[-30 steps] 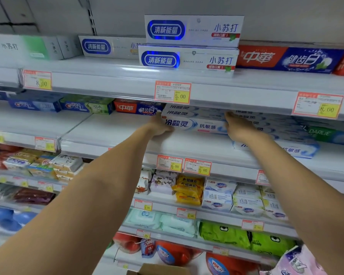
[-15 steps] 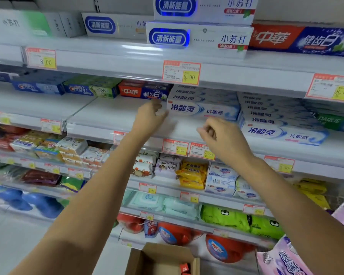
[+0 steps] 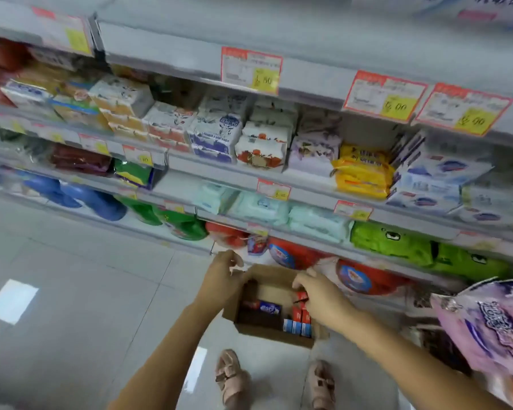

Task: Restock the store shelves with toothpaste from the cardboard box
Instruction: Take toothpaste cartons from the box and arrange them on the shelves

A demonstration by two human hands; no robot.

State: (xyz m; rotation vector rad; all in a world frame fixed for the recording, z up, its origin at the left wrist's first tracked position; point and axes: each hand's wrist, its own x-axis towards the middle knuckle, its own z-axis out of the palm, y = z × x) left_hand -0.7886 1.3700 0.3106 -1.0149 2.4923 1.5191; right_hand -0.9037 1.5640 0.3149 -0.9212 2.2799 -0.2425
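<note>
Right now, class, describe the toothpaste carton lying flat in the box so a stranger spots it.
Find the cardboard box on the floor by the shelves. Inside it, one blue carton lies flat near the middle. The other cartons stand on end by the right hand.

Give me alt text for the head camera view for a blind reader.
A person's left hand and right hand reach down to an open cardboard box on the floor, the right at red toothpaste boxes. Stocked shelves stand behind.

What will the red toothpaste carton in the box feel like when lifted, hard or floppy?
Probably stiff: the red toothpaste carton has straight edges and stands upright. Likely light: it looks small beside the right hand touching it. Tall and narrow, it may tip if nudged.
</note>
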